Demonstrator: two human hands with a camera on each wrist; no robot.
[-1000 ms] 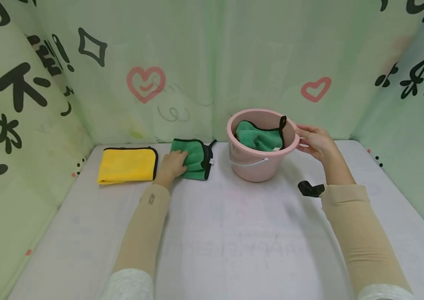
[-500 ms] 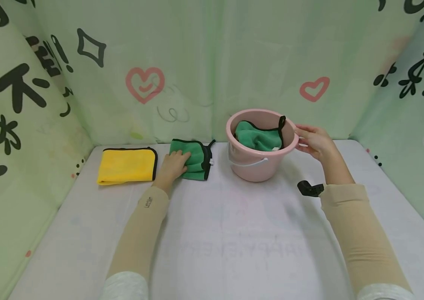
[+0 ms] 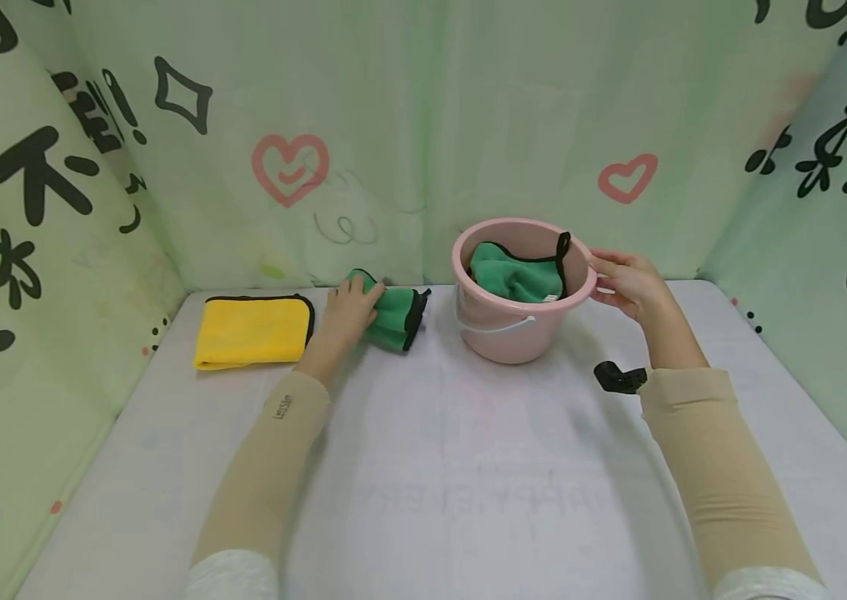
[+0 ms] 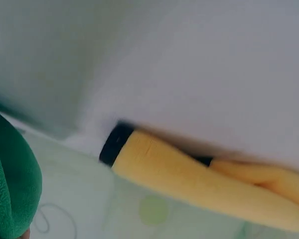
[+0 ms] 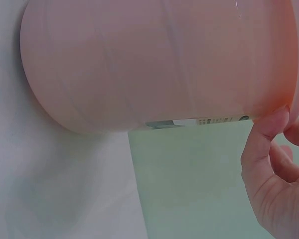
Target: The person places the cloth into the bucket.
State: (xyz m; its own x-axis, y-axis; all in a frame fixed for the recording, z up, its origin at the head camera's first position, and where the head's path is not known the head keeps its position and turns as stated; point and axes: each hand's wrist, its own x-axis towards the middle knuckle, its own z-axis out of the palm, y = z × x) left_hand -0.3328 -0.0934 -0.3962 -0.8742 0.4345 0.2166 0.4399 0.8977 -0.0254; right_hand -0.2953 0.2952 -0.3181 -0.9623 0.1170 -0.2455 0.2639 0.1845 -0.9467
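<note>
My left hand (image 3: 348,315) grips a green cloth (image 3: 393,318) with black edging at the back of the table, bunching it up from its left side. In the left wrist view, a fold of this green cloth (image 4: 15,179) bulges at the left edge; most of the hand is out of that view. A pink bucket (image 3: 509,329) stands upright to the right, with another green cloth (image 3: 517,275) inside. My right hand (image 3: 633,287) holds the bucket's rim at its right side. The right wrist view has the thumb (image 5: 271,124) pressed up under the rim of the bucket (image 5: 164,64).
A folded yellow cloth (image 3: 254,332) with black edging lies left of my left hand. The bucket's white handle (image 3: 498,327) hangs down at its front. Behind the white table (image 3: 453,467) hangs a green curtain (image 3: 423,125). A black device (image 3: 618,377) sits at the right wrist.
The left fingers have closed on the green cloth, which was lying flat, and gathered it; its left part is now raised and bunched. The right hand and bucket have stayed still.
</note>
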